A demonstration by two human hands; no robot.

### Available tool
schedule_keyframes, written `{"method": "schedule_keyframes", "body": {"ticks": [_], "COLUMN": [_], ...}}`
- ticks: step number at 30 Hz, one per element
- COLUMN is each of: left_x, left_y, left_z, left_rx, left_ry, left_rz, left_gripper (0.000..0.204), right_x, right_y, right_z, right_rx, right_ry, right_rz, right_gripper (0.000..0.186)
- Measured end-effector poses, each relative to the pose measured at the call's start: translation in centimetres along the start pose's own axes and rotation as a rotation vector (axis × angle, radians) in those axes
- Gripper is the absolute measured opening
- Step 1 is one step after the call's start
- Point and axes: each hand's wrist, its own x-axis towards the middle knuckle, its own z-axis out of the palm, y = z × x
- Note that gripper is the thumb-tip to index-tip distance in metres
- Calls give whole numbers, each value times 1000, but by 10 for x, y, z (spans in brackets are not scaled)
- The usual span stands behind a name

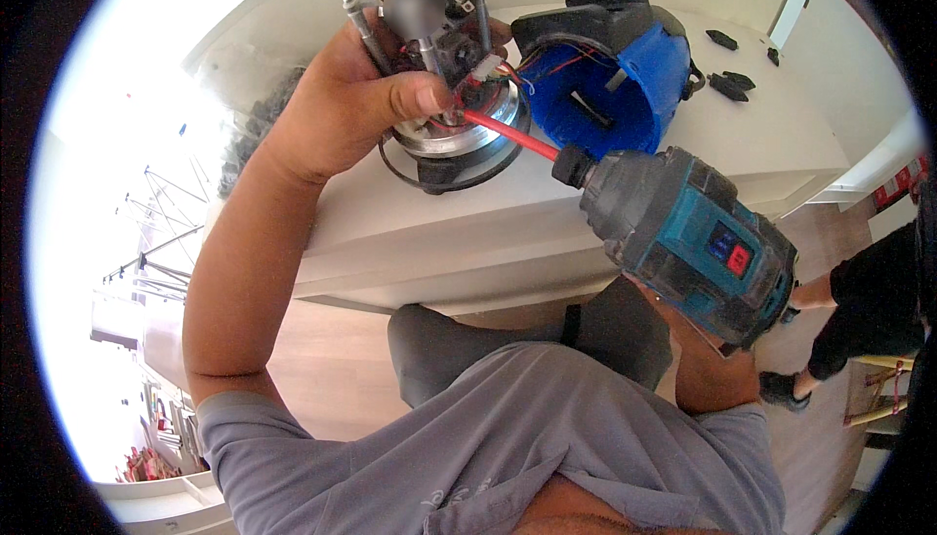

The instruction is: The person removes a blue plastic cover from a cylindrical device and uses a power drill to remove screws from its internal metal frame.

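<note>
Shirt (498,418): grey, creased across the front – small pale lettering (457,494) on the chest
Sleeves (252,437): short, same grey
Neckline (498,506): open
Trousers (449,351): dark grey – one black strip (572,326)

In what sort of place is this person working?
Probably a repair workshop or similar workroom: a power driver, an exposed metal mechanism with wires, and an open blue housing on a white worktop suggest it.
</note>
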Motion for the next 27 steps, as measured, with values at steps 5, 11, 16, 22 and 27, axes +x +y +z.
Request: {"method": "schedule_keyframes", "body": {"ticks": [5, 11, 16, 22, 27], "left_x": [-1, -1, -1, -1, 0], "left_y": [0, 0, 1, -1, -3], "left_z": [0, -1, -1, -6, -2], "left_rx": [-22, -6, -10, -6, -51], "left_ry": [7, 8, -3, -29, -5], "left_rz": [-5, -5, -53, -60, -24], "left_gripper": [77, 80, 88, 95, 78], "right_x": [-3, -7, -10, -17, -18], "right_y": [-3, -3, -3, -1, 2], "right_z": [3, 3, 3, 4, 4], "right_rx": [75, 27, 10, 2, -22], "right_ry": [26, 31, 41, 41, 50], "right_rz": [102, 136, 152, 165, 169], "right_gripper": [60, 61, 62, 64, 65]}}
